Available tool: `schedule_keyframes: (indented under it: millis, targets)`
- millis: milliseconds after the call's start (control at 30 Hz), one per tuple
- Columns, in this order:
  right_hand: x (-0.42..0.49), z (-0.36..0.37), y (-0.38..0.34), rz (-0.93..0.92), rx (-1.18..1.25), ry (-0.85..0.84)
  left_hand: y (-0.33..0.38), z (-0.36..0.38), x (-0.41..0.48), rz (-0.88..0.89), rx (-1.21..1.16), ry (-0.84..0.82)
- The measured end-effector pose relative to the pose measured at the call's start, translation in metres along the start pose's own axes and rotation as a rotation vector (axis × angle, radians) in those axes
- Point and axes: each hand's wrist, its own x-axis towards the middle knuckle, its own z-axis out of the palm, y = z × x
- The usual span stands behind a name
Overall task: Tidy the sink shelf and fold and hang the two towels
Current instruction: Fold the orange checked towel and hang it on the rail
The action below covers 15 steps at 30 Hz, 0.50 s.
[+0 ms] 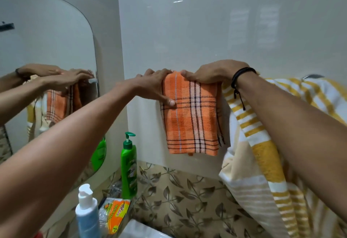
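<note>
A folded orange checked towel [191, 119] hangs over a wall rail that is hidden beneath it. My left hand [155, 85] grips the towel's top left edge, thumb pressed on the front. My right hand [212, 73], with a black band at the wrist, lies over the towel's top right. To the right a larger yellow-and-white striped towel [262, 153] hangs over the same rail, passing under my right forearm. The rail's metal end [312, 76] shows at the right.
On the sink shelf at lower left stand a green pump bottle [129, 166], a blue bottle with a white cap [87, 213] and an orange packet [114, 214]. A mirror [47, 68] on the left wall reflects my hands. Leaf-patterned tiles run below the white wall.
</note>
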Motion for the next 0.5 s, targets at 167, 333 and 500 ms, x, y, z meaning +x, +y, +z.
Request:
schedule_keyframes:
  millis: [167,333,500]
  targets:
    - [0.015,-0.002,0.006,-0.057,0.012,-0.037,0.008,-0.007,0.009,0.307,-0.151,-0.042]
    - [0.017,0.003,0.015,-0.289,-0.033,-0.108,0.012,-0.021,0.029,0.218,-0.2,-0.256]
    - [0.014,-0.004,0.013,-0.269,-0.054,-0.246,0.021,-0.027,0.045,0.182,-0.133,-0.376]
